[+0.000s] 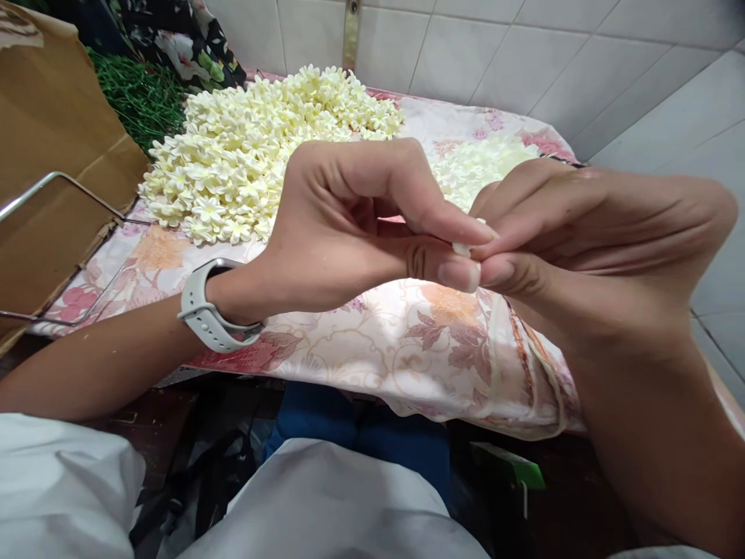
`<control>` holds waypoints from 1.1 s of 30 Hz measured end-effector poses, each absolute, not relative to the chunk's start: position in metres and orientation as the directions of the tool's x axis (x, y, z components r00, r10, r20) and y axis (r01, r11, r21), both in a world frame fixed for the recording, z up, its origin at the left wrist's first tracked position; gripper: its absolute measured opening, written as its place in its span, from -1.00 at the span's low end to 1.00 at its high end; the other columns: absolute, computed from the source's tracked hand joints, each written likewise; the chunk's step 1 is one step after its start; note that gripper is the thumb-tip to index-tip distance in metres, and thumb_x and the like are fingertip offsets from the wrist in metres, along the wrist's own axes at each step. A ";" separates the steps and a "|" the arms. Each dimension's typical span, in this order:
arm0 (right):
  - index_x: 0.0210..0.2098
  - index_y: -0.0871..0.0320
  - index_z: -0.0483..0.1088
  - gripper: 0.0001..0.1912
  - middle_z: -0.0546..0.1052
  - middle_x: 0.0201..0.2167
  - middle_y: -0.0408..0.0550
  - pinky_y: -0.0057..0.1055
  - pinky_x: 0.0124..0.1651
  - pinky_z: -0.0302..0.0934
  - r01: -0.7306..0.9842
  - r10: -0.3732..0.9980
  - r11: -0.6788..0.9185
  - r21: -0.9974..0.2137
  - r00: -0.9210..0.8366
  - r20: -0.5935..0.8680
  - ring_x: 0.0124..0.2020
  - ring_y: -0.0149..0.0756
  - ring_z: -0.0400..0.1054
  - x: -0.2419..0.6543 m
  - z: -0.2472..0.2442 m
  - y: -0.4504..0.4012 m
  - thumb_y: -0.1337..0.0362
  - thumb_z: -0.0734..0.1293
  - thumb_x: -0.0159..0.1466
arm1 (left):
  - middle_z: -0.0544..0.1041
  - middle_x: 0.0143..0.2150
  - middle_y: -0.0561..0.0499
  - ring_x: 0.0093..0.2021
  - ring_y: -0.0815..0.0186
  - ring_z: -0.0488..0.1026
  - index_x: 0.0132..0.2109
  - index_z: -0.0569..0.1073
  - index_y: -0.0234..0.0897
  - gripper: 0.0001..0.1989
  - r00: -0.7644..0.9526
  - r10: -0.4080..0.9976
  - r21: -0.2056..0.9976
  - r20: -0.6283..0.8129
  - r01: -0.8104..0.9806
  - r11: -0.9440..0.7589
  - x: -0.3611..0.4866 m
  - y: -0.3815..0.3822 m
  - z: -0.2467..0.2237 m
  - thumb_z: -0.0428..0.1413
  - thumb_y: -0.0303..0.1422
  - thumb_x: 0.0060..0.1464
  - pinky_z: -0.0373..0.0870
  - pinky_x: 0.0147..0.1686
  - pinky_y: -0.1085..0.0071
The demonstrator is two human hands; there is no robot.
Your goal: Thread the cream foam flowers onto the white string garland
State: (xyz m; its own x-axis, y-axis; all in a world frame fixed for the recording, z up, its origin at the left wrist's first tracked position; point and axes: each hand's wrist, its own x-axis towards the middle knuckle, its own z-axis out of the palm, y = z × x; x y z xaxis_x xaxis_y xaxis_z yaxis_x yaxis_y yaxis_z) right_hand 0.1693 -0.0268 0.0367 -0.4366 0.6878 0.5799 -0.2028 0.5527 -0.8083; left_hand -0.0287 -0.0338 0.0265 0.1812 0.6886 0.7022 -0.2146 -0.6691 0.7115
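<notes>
Small white piece (462,249) sits in my left hand's (326,241) thumb-and-finger pinch. My right hand (617,248), fingertips closed, meets it from the right; can't tell if it grips too. Both hands equally near, long axis hidden. Big flower pile (233,155) far left, paler pile (489,159) far, beyond the fingertips. Patterned cloth (372,341) runs to its near edge; tiled wall (454,46) bounds the far side.

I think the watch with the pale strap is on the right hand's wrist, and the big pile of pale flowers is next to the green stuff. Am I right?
Not quite: the head view shows the watch on the wrist of the left hand. The big pile of pale flowers is next to the green stuff.
</notes>
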 end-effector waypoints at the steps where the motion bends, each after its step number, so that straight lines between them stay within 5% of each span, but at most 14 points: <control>1: -0.32 0.01 0.72 -0.83 0.66 -0.40 -0.16 -0.24 -0.30 0.48 -0.213 0.682 0.558 -0.802 -0.433 0.589 -0.34 -0.29 0.53 0.169 0.036 -0.027 0.40 0.69 0.21 | 0.67 -0.39 0.19 -0.43 0.47 0.68 -0.36 0.71 -0.16 -0.78 0.190 0.685 0.711 0.703 -0.219 -0.669 -0.029 -0.033 0.027 0.56 -0.21 0.01 0.71 -0.36 0.54; 5: -0.29 -0.01 0.73 -0.78 0.62 -0.40 -0.16 -0.21 -0.33 0.33 -0.194 0.686 0.587 -0.786 -0.396 0.610 -0.36 -0.29 0.42 0.169 0.036 -0.027 0.49 0.64 0.24 | 0.69 -0.33 0.17 -0.38 0.47 0.67 -0.27 0.73 -0.15 -0.82 0.197 0.636 0.665 0.746 -0.249 -0.704 -0.031 -0.034 0.026 0.56 -0.42 0.01 0.63 -0.43 0.59; 9: -0.32 -0.01 0.70 -0.73 0.56 -0.42 -0.13 -0.19 -0.36 0.27 -0.146 0.675 0.660 -0.737 -0.316 0.667 -0.37 -0.26 0.37 0.167 0.034 -0.024 0.54 0.61 0.22 | 0.70 -0.19 0.11 -0.20 0.40 0.71 -0.19 0.71 -0.16 -0.72 0.194 0.694 0.720 0.694 -0.166 -0.674 -0.030 -0.038 0.026 0.58 -0.38 -0.04 0.66 -0.34 0.58; 13: -0.33 0.03 0.64 -0.86 0.53 -0.39 -0.12 -0.24 -0.40 0.22 -0.203 0.683 0.596 -0.777 -0.380 0.624 -0.40 -0.30 0.34 0.166 0.029 -0.012 0.31 0.64 0.28 | 0.72 -0.16 0.07 -0.21 0.41 0.71 -0.16 0.70 -0.17 -0.79 0.167 0.677 0.697 0.717 -0.127 -0.706 -0.030 -0.036 0.023 0.52 -0.32 0.10 0.72 -0.27 0.55; 18: -0.34 0.07 0.52 -0.68 0.45 -0.41 -0.18 -0.36 -0.45 0.22 -0.272 0.682 0.456 -0.848 -0.506 0.529 -0.49 -0.42 0.31 0.172 0.023 0.012 0.06 0.63 0.31 | 0.77 -0.20 0.04 -0.21 0.33 0.75 -0.17 0.72 -0.17 -0.82 0.180 0.684 0.706 0.707 -0.139 -0.694 -0.033 -0.020 0.016 0.52 -0.29 0.12 0.79 -0.14 0.42; 27: -0.33 0.06 0.52 -0.66 0.48 -0.42 -0.20 -0.41 -0.46 0.27 -0.259 0.724 0.400 -0.879 -0.499 0.476 -0.51 -0.44 0.35 0.178 0.024 0.023 0.04 0.66 0.27 | 0.76 -0.26 0.11 -0.24 0.33 0.74 -0.18 0.75 -0.12 -0.75 0.155 0.745 0.759 0.648 -0.216 -0.615 -0.037 -0.004 0.009 0.58 -0.24 0.00 0.79 -0.17 0.43; 30: -0.34 0.05 0.53 -0.67 0.46 -0.47 -0.17 -0.35 -0.44 0.23 -0.115 0.776 0.507 -0.854 -0.370 0.510 -0.48 -0.36 0.31 0.186 0.022 0.035 0.02 0.65 0.29 | 0.75 -0.28 0.12 -0.29 0.41 0.70 -0.18 0.76 -0.12 -0.77 0.167 0.731 0.747 0.661 -0.229 -0.624 -0.038 -0.003 0.009 0.57 -0.27 0.02 0.76 -0.20 0.51; 33: -0.33 0.04 0.58 -0.70 0.49 -0.42 -0.15 -0.32 -0.42 0.12 0.128 0.707 0.707 -0.696 -0.095 0.701 -0.44 -0.36 0.25 0.188 0.021 0.041 0.12 0.72 0.19 | 0.74 -0.29 0.13 -0.32 0.46 0.68 -0.17 0.76 -0.12 -0.77 0.176 0.713 0.731 0.679 -0.245 -0.637 -0.038 -0.002 0.009 0.57 -0.35 0.00 0.73 -0.23 0.59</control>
State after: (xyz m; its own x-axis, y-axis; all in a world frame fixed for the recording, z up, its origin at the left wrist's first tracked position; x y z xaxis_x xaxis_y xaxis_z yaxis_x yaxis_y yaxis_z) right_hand 0.1880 0.0406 0.0213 -0.0949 0.7072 0.7006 0.1281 0.7066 -0.6959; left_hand -0.0380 -0.0021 0.0088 0.1762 0.7125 0.6792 -0.2446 -0.6366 0.7313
